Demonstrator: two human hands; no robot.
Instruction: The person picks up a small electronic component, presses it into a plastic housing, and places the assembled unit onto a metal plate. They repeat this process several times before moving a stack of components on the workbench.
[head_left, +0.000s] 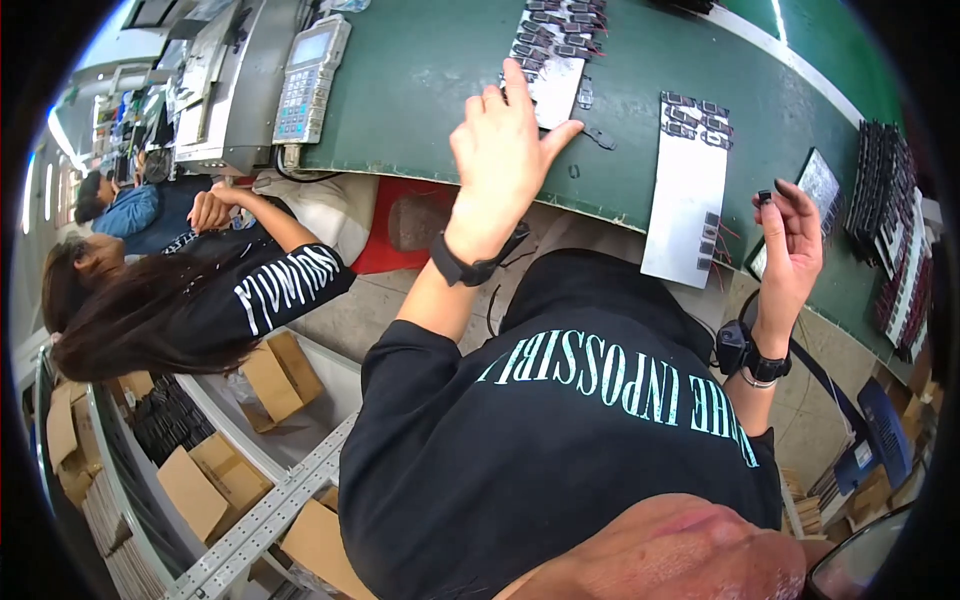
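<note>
My left hand reaches over the far middle of the green bench, its index finger stretched out and its thumb spread wide. The index fingertip meets the left edge of a white plate bearing rows of small black modules with thin red wires. A small dark frame-like piece lies beside the thumb. Between the thumb and a finger of my right hand is a small black block. Between my hands, a second white plate holds several black modules at its far end and along its near right edge.
On the left stands a grey handheld keypad unit beside a metal machine. At the right are a silver plate and stacked black parts. A co-worker sits to my left. Cardboard boxes fill a rack behind.
</note>
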